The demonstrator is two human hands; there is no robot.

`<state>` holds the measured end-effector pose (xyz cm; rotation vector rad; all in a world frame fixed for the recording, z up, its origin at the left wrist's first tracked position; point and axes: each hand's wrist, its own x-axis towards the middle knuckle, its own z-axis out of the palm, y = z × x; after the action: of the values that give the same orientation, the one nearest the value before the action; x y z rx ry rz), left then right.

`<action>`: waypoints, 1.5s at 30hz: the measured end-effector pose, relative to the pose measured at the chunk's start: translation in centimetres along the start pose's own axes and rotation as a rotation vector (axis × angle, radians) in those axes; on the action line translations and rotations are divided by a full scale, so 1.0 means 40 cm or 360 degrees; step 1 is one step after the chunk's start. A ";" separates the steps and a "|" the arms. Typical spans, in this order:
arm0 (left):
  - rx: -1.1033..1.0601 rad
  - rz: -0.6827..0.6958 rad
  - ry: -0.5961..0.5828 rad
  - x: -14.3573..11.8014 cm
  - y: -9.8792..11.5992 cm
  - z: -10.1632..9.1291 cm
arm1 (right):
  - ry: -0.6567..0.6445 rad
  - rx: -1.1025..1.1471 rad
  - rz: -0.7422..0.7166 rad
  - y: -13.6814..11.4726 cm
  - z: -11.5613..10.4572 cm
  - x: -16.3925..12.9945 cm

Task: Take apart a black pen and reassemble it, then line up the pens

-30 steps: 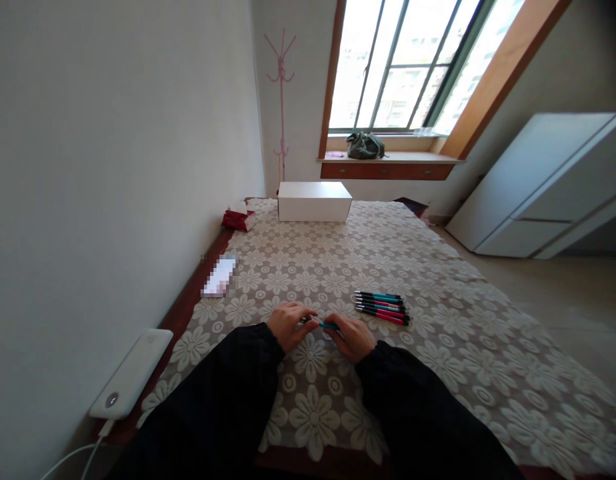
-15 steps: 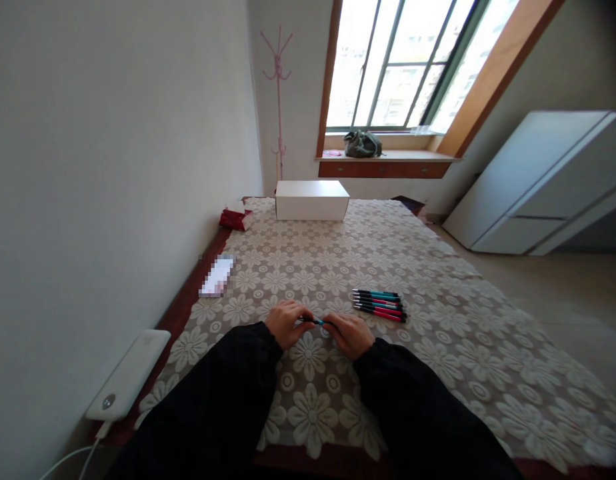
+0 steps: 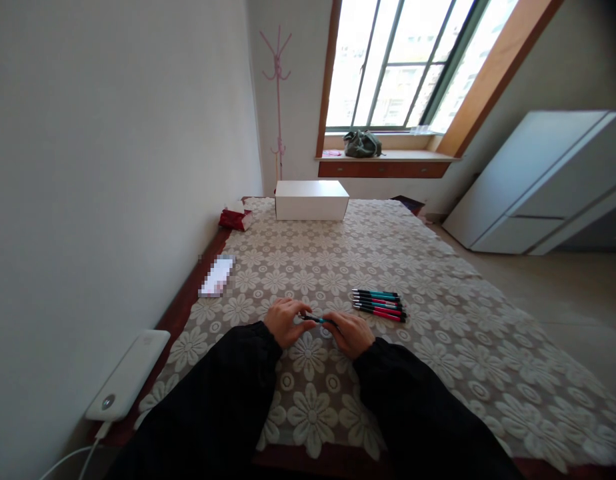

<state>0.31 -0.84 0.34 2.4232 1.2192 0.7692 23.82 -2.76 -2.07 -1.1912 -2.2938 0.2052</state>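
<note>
Here both hands [image 3: 287, 322] [image 3: 352, 333] hold one teal pen [image 3: 318, 321]; five pens [image 3: 379, 305] beside.

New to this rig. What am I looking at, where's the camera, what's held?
No machine here: a person's two bare hands, filmed by one camera worn on the head, looking forward and down. The left hand and right hand hold a teal pen between them over a flower-patterned lace cloth. A row of teal and pink pens lies to the right. Farther off are a white box, and at the left edge a white power bank.
</note>
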 end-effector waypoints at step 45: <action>0.0067 0.0018 -0.0013 0.003 -0.007 -0.005 | 0.0103 -0.0052 -0.0097 0.001 -0.019 0.011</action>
<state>0.09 -0.57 0.40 2.4668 1.2317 0.7428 24.04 -2.44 -1.28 -1.1256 -2.2814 0.1053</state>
